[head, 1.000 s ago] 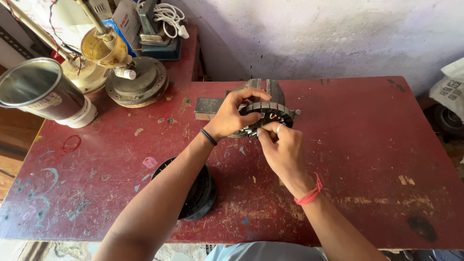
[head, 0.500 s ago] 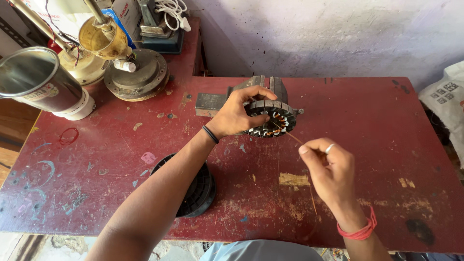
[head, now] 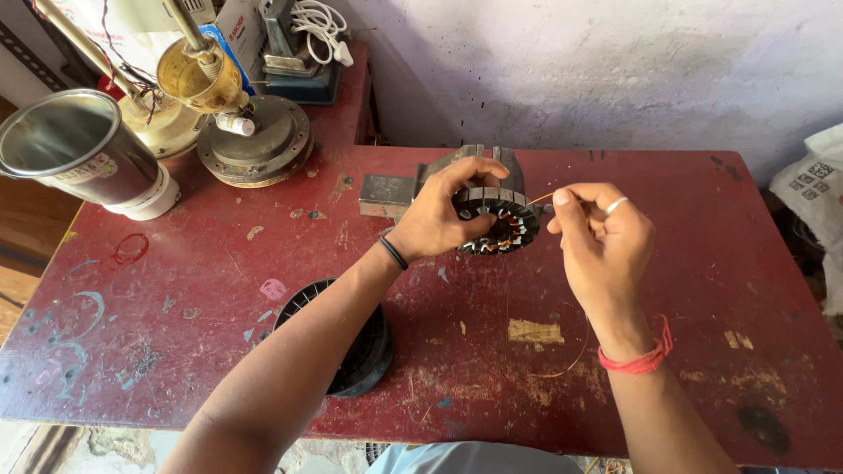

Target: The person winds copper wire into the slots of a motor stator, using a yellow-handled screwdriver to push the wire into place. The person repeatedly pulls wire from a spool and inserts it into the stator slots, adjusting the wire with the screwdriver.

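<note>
My left hand (head: 446, 213) grips a round slotted motor stator (head: 502, 224) with copper coils, holding it just above the red table (head: 219, 290). My right hand (head: 600, 237) is right beside the stator and pinches a thin copper wire (head: 537, 198) between thumb and forefinger. The wire runs from the stator, and a loop of it trails down over the table toward the front edge. A ring is on one finger and a red thread band circles the right wrist.
A black wire spool (head: 356, 347) stands near the front edge under my left forearm. A grey metal block (head: 386, 195) lies behind the stator. At the back left stand a steel cup (head: 83, 149), a round motor housing (head: 255, 145) and a winding device (head: 198, 75).
My right hand, which had pulled the wire out to the lower right, has come back up to the stator. The left hand has kept its hold on the stator.
</note>
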